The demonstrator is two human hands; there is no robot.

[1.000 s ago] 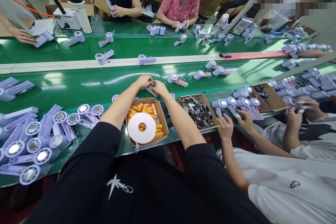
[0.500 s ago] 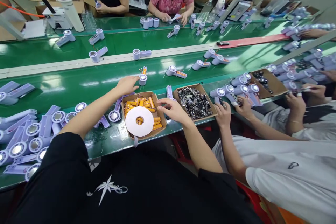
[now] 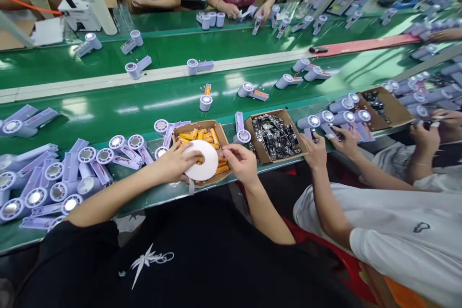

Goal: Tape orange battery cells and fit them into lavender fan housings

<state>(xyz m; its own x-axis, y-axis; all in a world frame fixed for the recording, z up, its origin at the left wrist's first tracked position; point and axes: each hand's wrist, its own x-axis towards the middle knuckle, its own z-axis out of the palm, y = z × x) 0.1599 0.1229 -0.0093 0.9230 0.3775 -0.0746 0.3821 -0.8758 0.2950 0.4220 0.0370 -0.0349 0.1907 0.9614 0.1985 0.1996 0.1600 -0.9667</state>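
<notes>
My left hand (image 3: 175, 162) is closed on the left side of a white tape roll (image 3: 206, 167), its fingertips at the centre hole and its thumb hidden. The roll rests on a cardboard box (image 3: 221, 130) of orange-wrapped cylindrical cells (image 3: 212, 137). A loose tape end (image 3: 191, 186) hangs over the box's front edge. At the right side of that box my right hand (image 3: 243, 163) has thumb and fingers pinched together; whatever may be between them is too small to make out. Just beyond it stands a lilac handheld-fan body (image 3: 242, 135).
A second box (image 3: 277, 137) holds black circuit boards. Lilac fan bodies (image 3: 54, 171) are heaped on the left; others lie along the green belt (image 3: 162, 96), including one with an orange cell (image 3: 206, 101). A co-worker's hands (image 3: 317, 149) work close on the right. More people sit opposite.
My left hand has come back from the fan body on the belt to the tape roll. My right hand, its fingers loose before, is now pinched beside the box. The view has shifted slightly.
</notes>
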